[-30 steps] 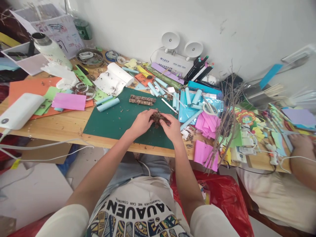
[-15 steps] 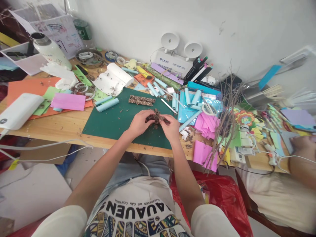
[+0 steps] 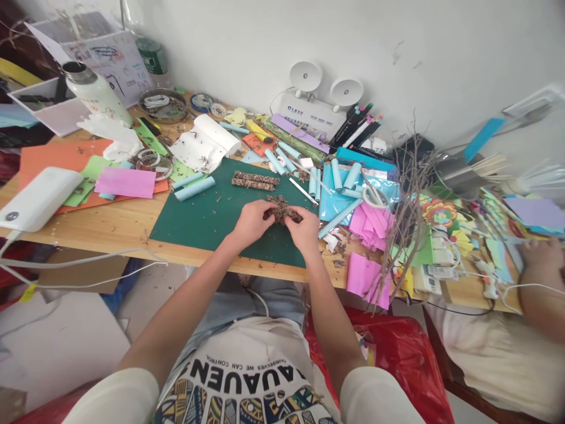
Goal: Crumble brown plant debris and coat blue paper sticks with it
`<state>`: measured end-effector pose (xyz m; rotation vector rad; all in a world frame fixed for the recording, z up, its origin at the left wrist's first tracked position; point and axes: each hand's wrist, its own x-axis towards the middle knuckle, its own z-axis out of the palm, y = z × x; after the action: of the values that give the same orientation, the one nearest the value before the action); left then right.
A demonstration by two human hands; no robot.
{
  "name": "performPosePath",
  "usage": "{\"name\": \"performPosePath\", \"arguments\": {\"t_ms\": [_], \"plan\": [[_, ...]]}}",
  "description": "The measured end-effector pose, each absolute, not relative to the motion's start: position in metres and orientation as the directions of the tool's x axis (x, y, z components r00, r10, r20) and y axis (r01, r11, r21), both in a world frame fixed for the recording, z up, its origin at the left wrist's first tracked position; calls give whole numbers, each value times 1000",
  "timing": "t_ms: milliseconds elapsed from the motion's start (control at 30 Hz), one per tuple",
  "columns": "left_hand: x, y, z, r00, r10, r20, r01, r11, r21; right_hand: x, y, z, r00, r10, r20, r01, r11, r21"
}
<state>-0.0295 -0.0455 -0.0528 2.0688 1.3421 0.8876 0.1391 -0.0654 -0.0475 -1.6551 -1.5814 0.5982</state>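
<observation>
Reference item: the green mat [image 3: 188, 224], lying flat on the wooden counter [image 3: 115, 228]. All positions are given from this mat.

Workpiece: one crumbly brown piece [image 3: 281, 211], located over the right half of the mat. Its ends are partly covered by fingers; whether it has a core cannot be told.

Hand state: the left hand [image 3: 255, 222] grips the left end of the piece between thumb and curled fingers. The right hand [image 3: 304, 229] grips the right end in the same manner.

Handling, as judged from the present grip:
1. Press with the thumbs and fingertips evenly from both ends; uneven pressure would probably bend or break the piece.
2. Work low over the mat, so that shed brown crumbs fall on it.
3. Press loose flakes in with small, repeated squeezes. The surface appears brittle, so avoid a hard twist.

Adjacent items: two rough brown rolls [image 3: 253, 181] lie side by side on the mat, beyond the hands; leave clearance from them. A pale blue tube [image 3: 195, 189] rests at the left edge of the mat, a thin white stick [image 3: 303, 191] at its far-right edge. Scissors [image 3: 375, 196] and bare twigs [image 3: 408, 218] lie to the right of the mat.
</observation>
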Motion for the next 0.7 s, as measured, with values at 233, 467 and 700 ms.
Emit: {"name": "performPosePath", "arguments": {"t_ms": [233,467,700], "plan": [[-20,-54,-49,213,949,232,379,-299,876,128,-75,-48,176,975,133,353,64,-933],[-15,-58,-60,144,970,195,316,-232,920,122,-72,-56,292,955,51,295,-39,-955],[-19,-57,-56,40,991,128,241,-134,961,125,-65,-59,389,921,27,179,-46,-983]]}}
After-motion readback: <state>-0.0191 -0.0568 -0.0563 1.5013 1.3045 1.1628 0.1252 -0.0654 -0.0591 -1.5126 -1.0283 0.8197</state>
